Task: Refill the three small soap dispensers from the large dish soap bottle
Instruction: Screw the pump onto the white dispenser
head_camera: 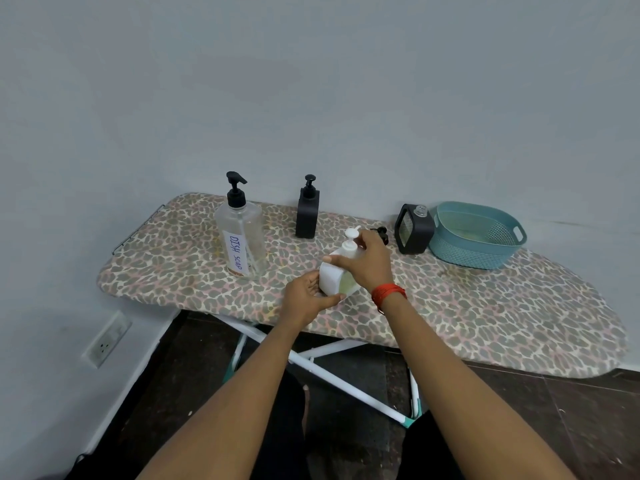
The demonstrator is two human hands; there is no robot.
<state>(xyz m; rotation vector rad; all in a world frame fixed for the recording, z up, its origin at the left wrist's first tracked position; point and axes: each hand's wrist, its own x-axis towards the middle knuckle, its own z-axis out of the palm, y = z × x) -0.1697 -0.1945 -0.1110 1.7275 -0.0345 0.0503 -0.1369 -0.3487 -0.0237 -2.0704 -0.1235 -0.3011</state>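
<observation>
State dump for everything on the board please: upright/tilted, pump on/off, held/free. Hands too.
Large clear plastic dish soap bottle: upright, black pump on, free.
Black square dispenser: upright, pump on, free.
Small white dispenser: white pump on, held.
Left hand: grips its base.
Right hand: grips its shoulder.
Black windowed dispenser: upright, pump off, neck open.
Loose black pump: lying on the leopard-print ironing board, partly behind right hand.
Teal plastic basket: upright, free.

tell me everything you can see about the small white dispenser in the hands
The white dispenser is a small, squat plastic-looking bottle with a white pump on top. Pale yellow-green liquid shows through its lower side. It leans slightly over the leopard-print ironing board. The left hand grips its base; the right hand grips its shoulder below the pump.
</observation>
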